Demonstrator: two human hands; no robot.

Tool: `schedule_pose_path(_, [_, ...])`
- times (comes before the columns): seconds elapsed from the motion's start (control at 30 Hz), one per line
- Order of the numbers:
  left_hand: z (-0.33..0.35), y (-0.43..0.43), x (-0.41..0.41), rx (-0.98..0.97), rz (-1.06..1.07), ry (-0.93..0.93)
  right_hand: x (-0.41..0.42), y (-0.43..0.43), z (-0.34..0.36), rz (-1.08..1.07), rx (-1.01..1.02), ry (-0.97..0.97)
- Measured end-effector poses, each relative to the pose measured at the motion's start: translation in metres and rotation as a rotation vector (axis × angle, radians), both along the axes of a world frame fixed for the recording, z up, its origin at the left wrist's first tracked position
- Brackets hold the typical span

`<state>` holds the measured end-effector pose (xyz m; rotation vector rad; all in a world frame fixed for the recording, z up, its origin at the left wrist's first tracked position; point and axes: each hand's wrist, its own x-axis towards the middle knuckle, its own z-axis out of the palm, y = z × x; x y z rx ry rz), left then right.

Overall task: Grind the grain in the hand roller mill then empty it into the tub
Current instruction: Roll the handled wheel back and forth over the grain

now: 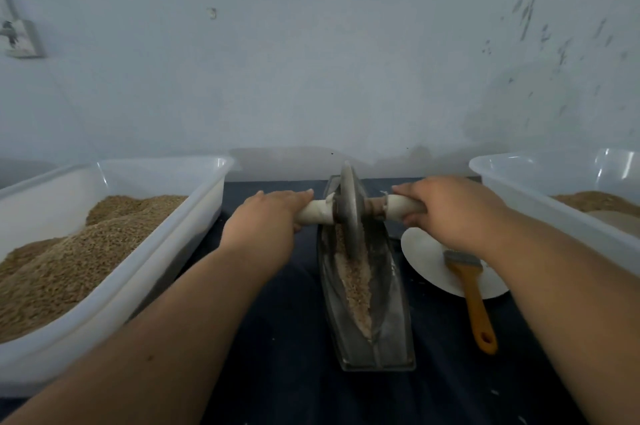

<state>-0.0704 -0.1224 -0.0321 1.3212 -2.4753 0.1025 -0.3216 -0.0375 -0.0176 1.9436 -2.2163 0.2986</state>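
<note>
The trough (pixel 391 320) lies at lower centre, its long axis running up the frame toward the wall (pixel 311 78). The wheel (pixel 349 213) stands at its far end; left hand (pixel 265 220) and right hand (pixel 446 210), equally near, each grip one white handle (pixel 313 211). Coarse pale grain (pixel 355 281) lines the groove.

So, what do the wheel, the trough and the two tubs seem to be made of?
The wheel looks like dull grey metal, perhaps iron: matte. The trough seems metal too: grey, with scuffed sheen. The left tub and the right tub look like translucent white plastic, with glossy highlights.
</note>
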Motion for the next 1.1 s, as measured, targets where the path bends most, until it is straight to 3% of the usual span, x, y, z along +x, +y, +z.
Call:
schedule_pose_path(0.17, [0.014, 0.01, 0.003, 0.025, -0.014, -0.052, 0.001, 0.007, 0.018, 0.052, 0.14, 0.054])
schedule_pose_path(0.4, [0.052, 0.045, 0.028, 0.12, -0.162, -0.376, 0.008, 0.044, 0.059, 0.226, 0.495, -0.039])
schedule_pose_path(0.53, [0.061, 0.052, 0.035, 0.152, -0.199, -0.445, 0.009, 0.051, 0.068, 0.284, 0.555, -0.043])
schedule_pose_path(0.67, [0.05, 0.042, 0.029, 0.171, -0.199, -0.378, 0.012, 0.041, 0.056, 0.202, 0.462, -0.011])
schedule_pose_path(0.77, [0.035, 0.028, 0.019, 0.079, -0.151, -0.288, 0.01, 0.027, 0.04, 0.124, 0.344, -0.007])
schedule_pose_path(0.97, [0.003, 0.007, 0.0, -0.009, -0.029, -0.102, 0.009, 0.003, 0.004, 0.01, 0.027, 0.073])
schedule_pose_path(1.1, [0.006, 0.01, -0.001, -0.045, -0.024, -0.087, 0.008, 0.003, 0.006, 0.005, 0.047, 0.062])
